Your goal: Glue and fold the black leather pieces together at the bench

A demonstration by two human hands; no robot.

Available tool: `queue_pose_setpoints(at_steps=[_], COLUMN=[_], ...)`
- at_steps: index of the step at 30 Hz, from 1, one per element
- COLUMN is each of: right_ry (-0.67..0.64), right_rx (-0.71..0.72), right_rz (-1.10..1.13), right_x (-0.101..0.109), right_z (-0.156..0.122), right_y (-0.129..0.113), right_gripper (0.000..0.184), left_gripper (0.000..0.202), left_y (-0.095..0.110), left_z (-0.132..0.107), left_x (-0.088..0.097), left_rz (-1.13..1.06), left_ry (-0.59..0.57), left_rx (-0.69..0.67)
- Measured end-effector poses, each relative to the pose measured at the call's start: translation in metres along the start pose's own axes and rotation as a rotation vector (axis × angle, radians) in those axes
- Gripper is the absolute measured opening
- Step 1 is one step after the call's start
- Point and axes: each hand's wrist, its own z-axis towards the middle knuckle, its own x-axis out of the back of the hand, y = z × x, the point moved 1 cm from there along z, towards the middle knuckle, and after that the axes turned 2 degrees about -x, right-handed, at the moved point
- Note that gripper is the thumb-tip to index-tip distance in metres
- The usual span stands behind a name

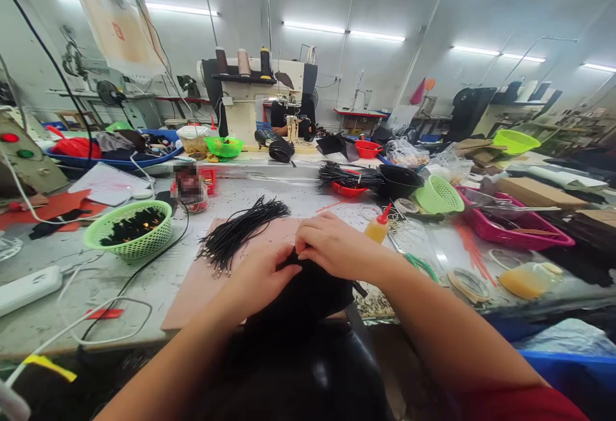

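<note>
Both my hands are at the upper edge of a black piece of soft material (312,292), which lies partly over the near edge of a pinkish board (187,299). My left hand (274,273) pinches that edge between thumb and fingers. Close beside it, my right hand (332,244) has its fingers bent down on the same edge, fingertips pressed together. The exact spot they grip is hidden by the fingers. A bundle of thin black cords with metal-tipped ends (245,228) lies on the board, just beyond my left hand.
A yellow glue bottle with a red tip (378,225) stands right of my hands. At left sits a green basket of black pieces (129,248); at right, a pink basket (514,235) and tape rolls (469,285). Beyond the table, a person (293,116) sits behind a sewing machine (240,100).
</note>
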Motion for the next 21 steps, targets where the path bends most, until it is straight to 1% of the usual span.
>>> queue_pose_setpoints(at_steps=[4,8,9,10,12,13,14,15,19,21], right_ry=[0.057,0.136,0.161,0.187,0.224,0.226,0.218,0.205,0.137,0.112], right_rx=[0.011,0.019,0.012,0.003,-0.024,-0.043,-0.062,-0.085,-0.158,-0.190], right_rz=[0.004,0.055,0.101,0.161,0.302,0.367,0.425,0.475,0.640,0.706], right_x=[-0.002,-0.002,-0.002,-0.002,-0.002,-0.002,-0.003,-0.003,-0.008,-0.012], right_z=[0.000,-0.004,-0.006,-0.008,-0.013,-0.015,-0.016,-0.017,-0.014,-0.011], right_y=[0.000,-0.001,-0.001,0.001,0.005,0.009,0.013,0.017,0.030,0.034], right_gripper=[0.006,0.009,0.013,0.020,0.041,0.049,0.050,0.047,0.019,0.013], left_gripper=[0.017,0.018,0.017,0.017,0.016,0.016,0.016,0.016,0.018,0.019], left_y=[-0.002,0.000,0.000,0.000,0.000,-0.001,-0.001,-0.001,-0.002,-0.003], left_z=[0.002,0.003,0.004,0.004,0.003,0.003,0.003,0.003,0.003,0.003], left_x=[-0.001,0.000,0.000,-0.001,-0.001,-0.001,-0.002,-0.002,-0.002,-0.003], left_rz=[-0.136,-0.202,-0.214,-0.230,-0.270,-0.290,-0.305,-0.315,-0.327,-0.347], left_ry=[0.004,0.035,0.039,0.038,0.028,0.024,0.021,0.021,0.023,0.016], left_rx=[-0.004,0.007,0.012,0.019,0.041,0.053,0.061,0.067,0.067,0.060])
